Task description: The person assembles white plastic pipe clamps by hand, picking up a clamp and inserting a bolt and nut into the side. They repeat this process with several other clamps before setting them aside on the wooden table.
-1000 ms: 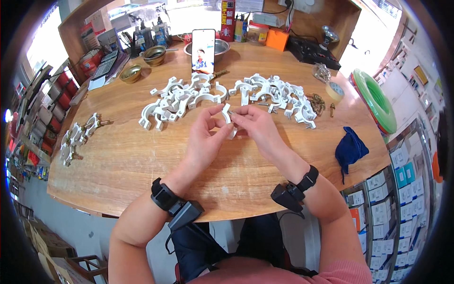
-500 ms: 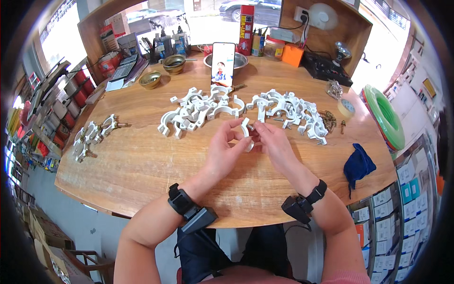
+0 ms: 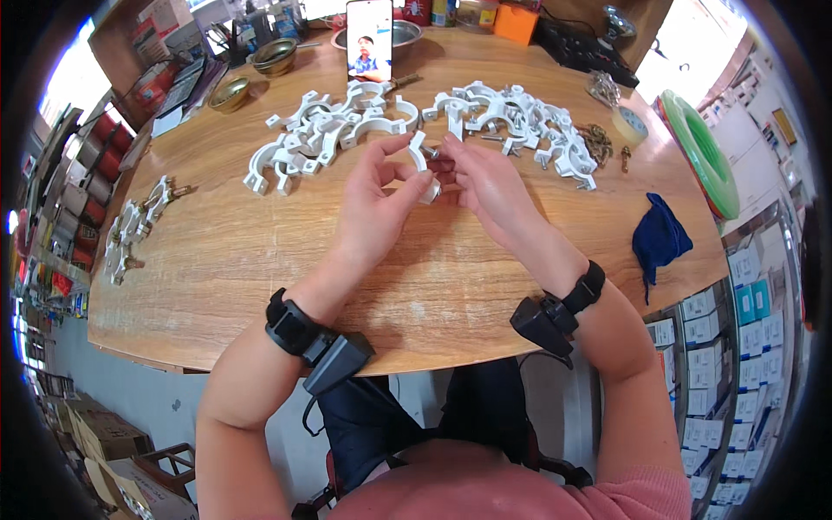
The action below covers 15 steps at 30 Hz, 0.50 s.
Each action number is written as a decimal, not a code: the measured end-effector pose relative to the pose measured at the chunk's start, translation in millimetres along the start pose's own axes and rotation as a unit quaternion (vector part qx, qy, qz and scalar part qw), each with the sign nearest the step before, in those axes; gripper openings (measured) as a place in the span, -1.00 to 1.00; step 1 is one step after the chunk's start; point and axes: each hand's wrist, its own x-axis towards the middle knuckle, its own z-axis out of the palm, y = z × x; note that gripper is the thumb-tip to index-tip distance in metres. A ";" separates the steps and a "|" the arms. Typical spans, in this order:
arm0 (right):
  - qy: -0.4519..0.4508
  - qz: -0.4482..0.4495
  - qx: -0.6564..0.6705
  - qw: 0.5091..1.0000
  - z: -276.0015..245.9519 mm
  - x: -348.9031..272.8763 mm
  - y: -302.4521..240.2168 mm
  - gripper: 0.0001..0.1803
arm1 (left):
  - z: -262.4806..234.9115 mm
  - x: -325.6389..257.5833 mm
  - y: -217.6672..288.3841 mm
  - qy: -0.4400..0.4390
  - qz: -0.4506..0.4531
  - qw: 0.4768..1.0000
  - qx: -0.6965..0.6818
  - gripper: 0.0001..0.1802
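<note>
Now the view sits lower and nearer than a second ago: both hands fill more of the centre of the frame, and the white clamp piece (image 3: 419,156) is lifted a bit higher off the worktop (image 3: 260,260) than before. It stays held between both hands throughout, so the fitting work on this one piece looks ongoing, not finished, by my read.

Left hand (image 3: 374,201): comes up from the lower left, fingers curled, thumb and fingertips pinching the curved white clamp piece at its lower end. Palm faces right, wrist bent slightly in. Black wrist strap with a small box on the forearm.

Right hand (image 3: 485,178): comes up from the lower right, fingers pressed together around a small screw (image 3: 432,153) at the clamp's upper end; fingertips touch the piece. Whether the screw is already seated I cannot tell.

Clamp location: centre of frame, slightly above middle, between the two hands, above the bare wood.

Around: two piles of white clamps, left pile (image 3: 321,134) and right pile (image 3: 520,121), just beyond the hands. Phone (image 3: 369,39) standing upright at top centre. Blue cloth (image 3: 659,238) at right. Green hose coil (image 3: 706,147) at right edge. Small group of finished clamps (image 3: 130,230) at far left.
</note>
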 end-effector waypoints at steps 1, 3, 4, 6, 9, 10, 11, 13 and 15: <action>-0.022 0.011 -0.013 1.000 -4.1 1.5 2.9 -0.74 | -0.3 0.8 -1.3 -0.004 0.002 1.000 0.014 -0.54; -0.023 -0.014 -0.044 0.999 -8.3 2.8 5.7 -0.74 | 1.4 -0.2 0.7 -0.011 -0.004 1.000 0.008 -0.53; -0.027 -0.042 -0.076 0.996 -8.5 2.7 6.1 -0.74 | 1.6 -0.5 0.9 -0.011 -0.004 1.000 0.009 -0.53; -0.011 -0.043 -0.084 0.995 -5.0 0.8 3.3 -0.74 | 1.0 -0.1 1.4 -0.014 -0.010 1.000 0.017 -0.53; -0.005 -0.040 -0.056 0.998 -5.2 2.7 4.5 -0.76 | -0.2 -1.3 -1.6 -0.006 -0.009 0.999 0.030 -0.52; -0.015 -0.035 -0.020 0.999 -6.9 3.4 5.7 -0.77 | 0.1 -1.2 -1.3 -0.007 -0.008 0.999 0.030 -0.52; -0.014 -0.037 -0.021 0.999 -8.9 4.1 7.1 -0.77 | 0.7 -0.9 -0.8 -0.007 -0.008 1.000 0.029 -0.52; -0.031 -0.014 0.006 0.999 -10.8 7.4 9.0 -0.81 | -0.1 -0.3 -0.2 -0.004 -0.006 1.000 0.030 -0.52; -0.017 -0.021 -0.014 1.000 -8.8 6.0 6.8 -0.83 | -0.8 -1.2 -0.1 -0.002 -0.015 1.000 0.026 -0.52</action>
